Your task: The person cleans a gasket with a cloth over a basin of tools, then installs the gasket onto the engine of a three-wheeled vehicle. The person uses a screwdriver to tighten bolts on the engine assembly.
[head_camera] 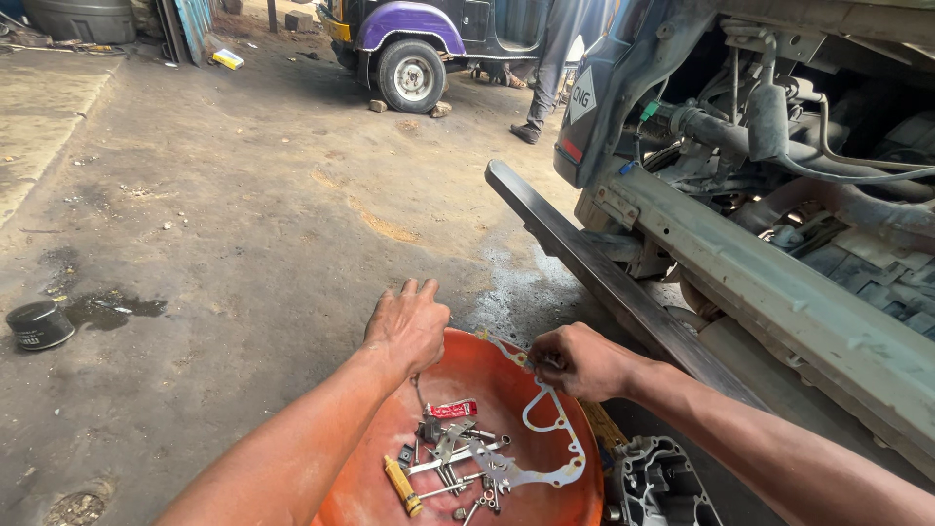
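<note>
An orange basin (487,375) sits on the ground in front of me. My left hand (409,323) rests on its far rim, fingers together, gripping the edge. My right hand (575,358) is closed on the upper end of a thin pale gasket (555,438) that loops down into the basin. Inside the basin lie several spanners and bolts (458,458), a small red tube (451,410) and a yellow-handled tool (401,485).
A vehicle's open engine bay (818,175) stands on my right, with a dark bar (594,263) leaning along it. A metal engine cover (662,482) lies beside the basin. A black oil filter (39,324) stands by an oil patch at left. Another vehicle's wheel (412,76) and a person's leg (545,88) are farther back.
</note>
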